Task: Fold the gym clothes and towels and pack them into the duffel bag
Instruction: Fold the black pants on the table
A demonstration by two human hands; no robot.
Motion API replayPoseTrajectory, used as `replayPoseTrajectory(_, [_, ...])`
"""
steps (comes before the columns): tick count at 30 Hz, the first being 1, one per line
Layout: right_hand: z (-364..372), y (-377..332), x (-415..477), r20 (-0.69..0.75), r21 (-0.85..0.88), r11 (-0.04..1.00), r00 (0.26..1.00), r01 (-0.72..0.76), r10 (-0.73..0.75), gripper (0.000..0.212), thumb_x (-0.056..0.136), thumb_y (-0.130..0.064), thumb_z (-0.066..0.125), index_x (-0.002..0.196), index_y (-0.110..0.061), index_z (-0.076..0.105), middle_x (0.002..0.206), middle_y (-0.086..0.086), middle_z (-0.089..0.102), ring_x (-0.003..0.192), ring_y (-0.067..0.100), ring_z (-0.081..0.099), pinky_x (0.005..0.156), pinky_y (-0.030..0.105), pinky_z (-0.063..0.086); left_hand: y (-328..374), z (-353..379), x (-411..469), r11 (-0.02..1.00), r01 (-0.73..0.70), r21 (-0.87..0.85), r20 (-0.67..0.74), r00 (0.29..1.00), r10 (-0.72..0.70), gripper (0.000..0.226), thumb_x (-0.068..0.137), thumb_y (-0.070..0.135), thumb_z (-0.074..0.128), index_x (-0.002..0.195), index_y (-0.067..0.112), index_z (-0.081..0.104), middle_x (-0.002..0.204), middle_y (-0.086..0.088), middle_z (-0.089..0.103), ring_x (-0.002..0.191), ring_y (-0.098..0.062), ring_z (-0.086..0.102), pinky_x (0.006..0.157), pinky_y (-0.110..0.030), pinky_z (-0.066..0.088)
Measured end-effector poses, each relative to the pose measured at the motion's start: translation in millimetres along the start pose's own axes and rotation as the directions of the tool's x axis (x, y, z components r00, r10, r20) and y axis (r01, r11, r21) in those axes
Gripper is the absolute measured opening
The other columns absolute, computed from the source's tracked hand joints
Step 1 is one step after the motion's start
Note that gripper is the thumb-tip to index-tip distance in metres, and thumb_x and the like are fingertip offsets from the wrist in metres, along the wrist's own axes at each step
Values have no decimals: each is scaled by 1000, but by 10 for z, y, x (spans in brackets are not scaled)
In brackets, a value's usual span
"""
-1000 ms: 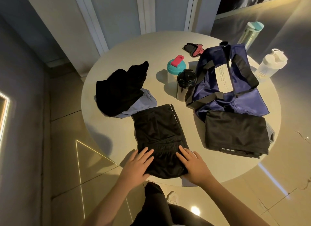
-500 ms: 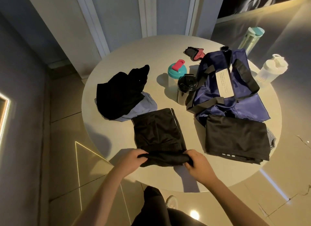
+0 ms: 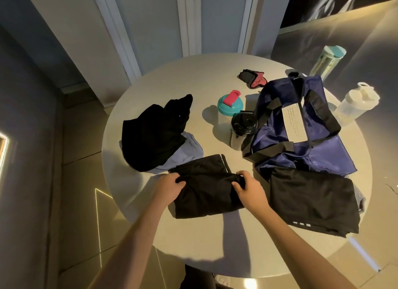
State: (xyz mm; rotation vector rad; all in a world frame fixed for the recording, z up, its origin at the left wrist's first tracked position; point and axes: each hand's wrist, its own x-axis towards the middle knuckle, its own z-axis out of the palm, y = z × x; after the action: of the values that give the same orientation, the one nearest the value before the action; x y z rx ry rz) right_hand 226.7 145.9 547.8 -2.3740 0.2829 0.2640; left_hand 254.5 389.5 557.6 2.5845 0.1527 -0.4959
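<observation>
Head view, looking down on a round pale table (image 3: 176,79). I note both hands on the black shorts (image 3: 206,194), which lie at the near middle of the table. The left hand (image 3: 169,186) pinches the left end of a raised fold across the shorts, fingers curled over the cloth. The right hand (image 3: 251,187) grips the right end of the same fold, thumb and fingers closed on it. The far part of the shorts lies flat, with a thin white stripe along its right edge. The navy duffel bag (image 3: 275,142) sits on the right half of the table, black straps across it and a white label on top; I cannot tell whether it is unzipped. A folded black garment (image 3: 312,200) lies against the bag's near side, with small white bars at its near corner. To the left, a loose black garment (image 3: 155,133) is heaped on a light blue one (image 3: 189,148). A teal-lidded shaker (image 3: 229,102) and a black-lidded shaker (image 3: 244,122) stand just left of the bag. A white shaker (image 3: 355,104) and a clear bottle (image 3: 328,61) stand beyond it. Black-and-pink gloves (image 3: 251,78) lie at the far side.
</observation>
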Motion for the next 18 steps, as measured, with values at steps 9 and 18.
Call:
replayPoseTrajectory(9, [129,-106,576,-22,40,997,998,-59,60,41,95,-31,53,132,-16,44,130,5,56,116,23,55,97,32,43,55,82,518,981,-3,195,-107,994,24,29,98,29,47,122,16,59,120,-4,62,111,-23,57,89,-34,46])
replayPoseTrajectory(18, [253,-123,846,134,3,999,990,-33,33,67,89,-46,56,142,-13,33,147,7,35,130,26,39,107,38,36,7,352,552,927,-29,374,-101,992,72,62,89,51,55,138,20,34,137,-2,38,127,-21,40,100,-37,37])
